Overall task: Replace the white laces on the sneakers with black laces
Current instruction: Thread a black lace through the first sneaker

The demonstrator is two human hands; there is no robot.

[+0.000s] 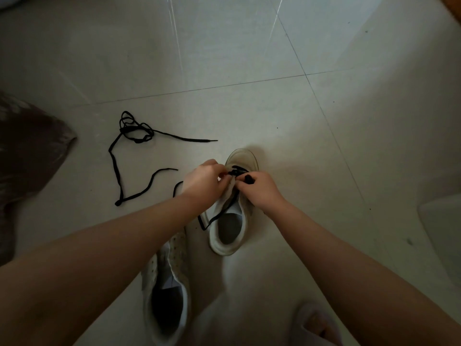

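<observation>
Lacing is under way on the far sneaker (230,221), which stands upright on the tiled floor (324,121) with its toe at twelve o'clock, just above centre of the view. Your left hand (203,181) is pinched shut on the black lace (238,169) at the left row of eyelets, and your right hand (259,188) is closed on the same lace at the right row, a short dark stretch showing above its knuckles; exactly which eyelet the tip is entering is hidden by your fingers. The lace is light, limp and flat, so it will twist and buckle if you push it; hold it right at the stiff tip and pull rather than shove. Its slack trails out at seven o'clock of the shoe's collar. The sneaker itself is light and soft-sided and will likely slide on the smooth tile, so brace the eyelet flap as you draw through. The second sneaker (167,283) lies near you at six o'clock, with no lace visible, partly under your left forearm. The spare black lace (119,171) sprawls loose at ten o'clock, well apart; take it by an end, since its upper part is tangled.
</observation>
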